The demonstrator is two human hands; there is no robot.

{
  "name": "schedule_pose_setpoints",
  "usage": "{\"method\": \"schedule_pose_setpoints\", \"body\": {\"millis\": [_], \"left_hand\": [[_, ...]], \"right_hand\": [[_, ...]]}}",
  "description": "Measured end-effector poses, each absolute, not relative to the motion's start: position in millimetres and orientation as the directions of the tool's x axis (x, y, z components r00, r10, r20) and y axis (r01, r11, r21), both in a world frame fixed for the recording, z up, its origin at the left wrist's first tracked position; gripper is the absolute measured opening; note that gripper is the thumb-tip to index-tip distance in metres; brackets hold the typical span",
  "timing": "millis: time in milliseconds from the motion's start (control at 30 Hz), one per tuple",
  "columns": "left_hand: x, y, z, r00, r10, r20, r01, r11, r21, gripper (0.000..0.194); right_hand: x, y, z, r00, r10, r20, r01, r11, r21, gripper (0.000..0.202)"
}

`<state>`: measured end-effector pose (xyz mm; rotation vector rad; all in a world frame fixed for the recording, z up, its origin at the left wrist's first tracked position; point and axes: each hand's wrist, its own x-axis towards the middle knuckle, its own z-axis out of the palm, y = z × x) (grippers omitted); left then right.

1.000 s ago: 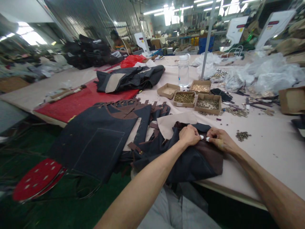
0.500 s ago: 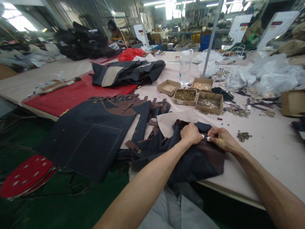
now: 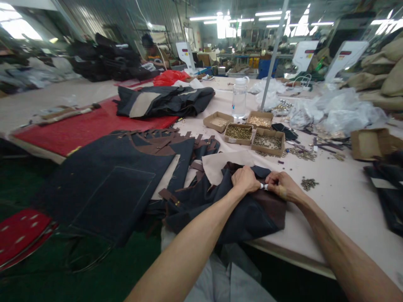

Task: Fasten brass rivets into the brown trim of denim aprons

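A dark blue apron [image 3: 245,220] with brown trim lies bunched at the table's front edge. My left hand [image 3: 245,179] is closed on its upper folds. Close on the right, my right hand [image 3: 283,185] pinches the brown trim [image 3: 272,205] of the same apron. Both thumbs have white wrapped tips that almost meet. Whatever small part may lie between the fingertips is hidden. To the left, a stack of similar aprons [image 3: 116,188] with brown straps overhangs the edge; the top one shows a stitched pocket outline.
Behind my hands stand small cardboard boxes [image 3: 238,140] of metal fasteners and a clear water bottle [image 3: 239,100]. A loose pile of fasteners [image 3: 309,183] lies to the right. Plastic bags [image 3: 340,111] and a metal pole [image 3: 273,58] are further back. A red stool [image 3: 23,235] stands left.
The white-tipped thumbs have drawn closer together over the apron. The whole view has turned slightly to the right, and more dark cloth shows at the right edge.
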<state>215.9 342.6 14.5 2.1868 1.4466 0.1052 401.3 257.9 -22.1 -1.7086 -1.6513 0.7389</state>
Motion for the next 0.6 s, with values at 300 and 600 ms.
{"method": "schedule_pose_setpoints", "body": {"millis": [300,600], "left_hand": [[210.4,347.1,16.5,0.456,0.867,-0.201,0.808,-0.310,0.501,0.028],[206.0,345.7,16.0,0.484,0.849,-0.210,0.785,-0.316,0.533,0.024]], "right_hand": [[501.6,257.1,-35.5,0.464,0.848,0.257,0.766,-0.238,-0.597,0.028],[486.5,265.3,-32.5,0.382,0.872,0.307,0.884,-0.248,-0.397,0.013]]}}
